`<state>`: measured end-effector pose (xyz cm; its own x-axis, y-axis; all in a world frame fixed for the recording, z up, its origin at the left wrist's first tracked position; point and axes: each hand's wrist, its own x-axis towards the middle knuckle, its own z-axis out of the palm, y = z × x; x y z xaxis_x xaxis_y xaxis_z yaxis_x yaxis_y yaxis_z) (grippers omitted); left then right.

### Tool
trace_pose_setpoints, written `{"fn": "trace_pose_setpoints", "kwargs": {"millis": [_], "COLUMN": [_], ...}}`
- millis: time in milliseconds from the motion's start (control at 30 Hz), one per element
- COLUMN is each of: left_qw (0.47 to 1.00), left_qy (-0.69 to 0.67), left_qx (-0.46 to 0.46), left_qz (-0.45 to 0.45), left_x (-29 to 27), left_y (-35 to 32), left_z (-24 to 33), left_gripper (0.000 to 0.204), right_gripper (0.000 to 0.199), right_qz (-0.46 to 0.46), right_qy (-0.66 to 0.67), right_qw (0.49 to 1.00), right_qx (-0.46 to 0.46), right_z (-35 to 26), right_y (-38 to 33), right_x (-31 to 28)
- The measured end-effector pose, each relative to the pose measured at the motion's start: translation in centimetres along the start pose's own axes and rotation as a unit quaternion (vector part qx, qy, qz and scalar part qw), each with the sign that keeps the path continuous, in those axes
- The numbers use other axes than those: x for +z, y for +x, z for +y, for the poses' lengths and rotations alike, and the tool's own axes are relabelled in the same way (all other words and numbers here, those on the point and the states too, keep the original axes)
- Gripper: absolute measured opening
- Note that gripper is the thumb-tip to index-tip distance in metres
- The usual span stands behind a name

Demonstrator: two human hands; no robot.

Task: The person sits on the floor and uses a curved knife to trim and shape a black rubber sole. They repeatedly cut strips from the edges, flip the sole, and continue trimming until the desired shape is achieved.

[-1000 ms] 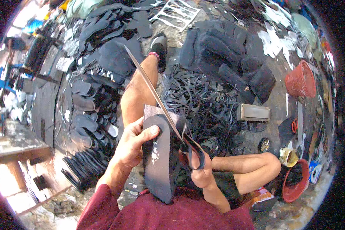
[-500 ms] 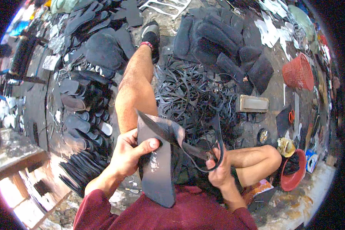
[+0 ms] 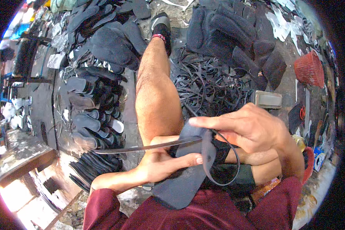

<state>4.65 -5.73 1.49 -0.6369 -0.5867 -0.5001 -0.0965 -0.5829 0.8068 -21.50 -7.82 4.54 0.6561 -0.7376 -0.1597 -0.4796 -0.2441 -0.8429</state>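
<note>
A dark grey shoe sole [image 3: 180, 188] is clasped in my left hand [image 3: 159, 163], its thumb pressing across the face and the fingers behind. A long, thin knife blade [image 3: 142, 148] crosses the sole's upper part and points to the left. My right hand [image 3: 253, 128] is closed at the blade's other end, the handle hidden, with its index finger stretched onto the sole's top edge. A narrow black strip [image 3: 238, 165] curls in a loop from the sole beneath my right hand.
Black offcut strips [image 3: 207, 82] are heaped on the floor beyond my hands. Stacks of dark soles [image 3: 88, 122] lie left, large black sheets [image 3: 226, 34] ahead. A red basket [image 3: 309, 69] and a pale rectangular block [image 3: 268, 99] are right. A wooden bench [image 3: 25, 165] stands lower left.
My right hand has risen from beside the sole to its upper edge. The blade has swung to lie nearly level across the sole, pointing left. The view has shifted slightly.
</note>
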Motion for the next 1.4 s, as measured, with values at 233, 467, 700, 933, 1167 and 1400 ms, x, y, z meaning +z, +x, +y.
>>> {"fn": "trace_pose_setpoints", "kwargs": {"millis": [233,467,700,933,1167,1400], "left_qw": [0.855,0.896,0.894,0.922,0.948,0.952], "left_qy": [-0.406,-0.339,-0.371,-0.294,-0.161,-0.187], "left_qx": [0.076,0.183,0.144,0.109,0.083,0.05], "left_qz": [-0.312,0.219,0.205,0.229,0.263,0.236], "left_x": [-4.5,10.0,10.3,8.5,6.7,6.1], "left_y": [0.7,5.3,6.7,4.5,2.3,2.1], "left_z": [-3.9,2.7,2.0,-3.3,-4.8,-4.3], "left_gripper": [0.096,0.043,0.044,0.041,0.04,0.04], "right_gripper": [0.039,0.062,0.048,0.039,0.034,0.039], "right_qz": [0.241,0.537,0.567,0.462,0.351,0.408], "right_qy": [0.32,0.378,-0.027,-0.021,-0.034,0.032], "right_qw": [0.905,0.754,0.815,0.869,0.921,0.902], "right_qx": [0.14,0.027,0.116,0.179,0.166,0.141], "right_z": [-0.3,-1.7,3.7,0.4,1.2,3.9], "right_y": [-8.7,-7.0,-15.3,-17.0,-14.4,-6.4], "right_x": [4.7,12.6,24.2,18.9,15.7,16.3]}}
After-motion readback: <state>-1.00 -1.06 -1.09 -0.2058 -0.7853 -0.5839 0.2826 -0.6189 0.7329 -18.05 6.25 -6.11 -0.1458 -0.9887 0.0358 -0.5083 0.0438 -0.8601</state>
